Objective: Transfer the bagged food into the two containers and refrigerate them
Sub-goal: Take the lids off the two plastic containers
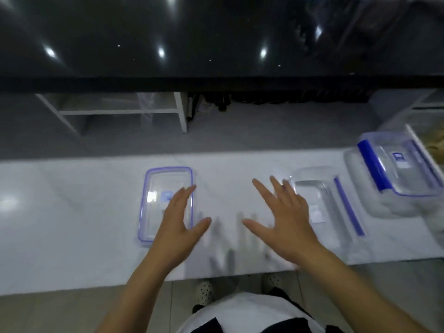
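My left hand (179, 222) hovers flat with fingers spread over the right edge of a clear lid with a blue rim (153, 203) lying on the white counter. My right hand (286, 215) is spread open too, just left of a clear open container (322, 207) with a blue clip along its right side. At the far right a second clear container (403, 164) with blue clips sits tilted on top of a white bag (394, 207). Neither hand holds anything. The image is blurred by motion.
The white counter (72, 212) runs across the view, its front edge near my body. Beyond it lie a grey floor, a white shelf frame (115, 111) and a dark glossy surface (192, 39). My shoes (204, 292) show below the counter edge.
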### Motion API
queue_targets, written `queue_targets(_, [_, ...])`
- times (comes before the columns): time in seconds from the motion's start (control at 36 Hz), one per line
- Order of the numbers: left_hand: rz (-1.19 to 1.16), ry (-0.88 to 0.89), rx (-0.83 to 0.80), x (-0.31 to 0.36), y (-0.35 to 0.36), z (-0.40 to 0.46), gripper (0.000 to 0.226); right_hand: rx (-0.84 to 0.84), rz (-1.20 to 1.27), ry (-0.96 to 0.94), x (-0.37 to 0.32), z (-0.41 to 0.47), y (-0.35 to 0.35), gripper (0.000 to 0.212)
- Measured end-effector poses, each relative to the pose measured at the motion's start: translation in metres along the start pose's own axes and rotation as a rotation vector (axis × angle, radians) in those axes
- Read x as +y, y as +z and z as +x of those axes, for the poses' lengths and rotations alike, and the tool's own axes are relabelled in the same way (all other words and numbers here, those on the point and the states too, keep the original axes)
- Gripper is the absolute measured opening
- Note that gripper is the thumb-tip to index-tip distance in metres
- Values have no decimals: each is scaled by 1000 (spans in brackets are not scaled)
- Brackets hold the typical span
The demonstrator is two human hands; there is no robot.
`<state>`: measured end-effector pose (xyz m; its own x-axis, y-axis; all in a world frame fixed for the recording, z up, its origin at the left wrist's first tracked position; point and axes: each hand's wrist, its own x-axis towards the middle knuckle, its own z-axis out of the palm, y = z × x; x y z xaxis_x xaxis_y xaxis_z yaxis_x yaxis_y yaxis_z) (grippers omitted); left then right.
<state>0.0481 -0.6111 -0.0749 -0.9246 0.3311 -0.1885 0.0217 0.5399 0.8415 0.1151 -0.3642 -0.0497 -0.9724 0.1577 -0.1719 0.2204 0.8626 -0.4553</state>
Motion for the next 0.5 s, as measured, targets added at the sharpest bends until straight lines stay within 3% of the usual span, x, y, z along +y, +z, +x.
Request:
queue_targets(0.14, [-298, -64, -287, 58, 97, 0, 69, 173, 203, 279, 80, -47, -55, 85])
queue_targets(0.28, [-443, -292, -448, 93, 166, 2, 83, 83, 596, 353, 141, -87, -66, 96])
queue_targets(0.39, [-469, -331, -486, 100, 189, -3, 89, -82, 458, 279, 167, -93, -60, 104])
queue_targets(0.5, [-447, -304, -445, 102, 193, -5, 105, -81, 251, 217, 175, -82, -47, 96])
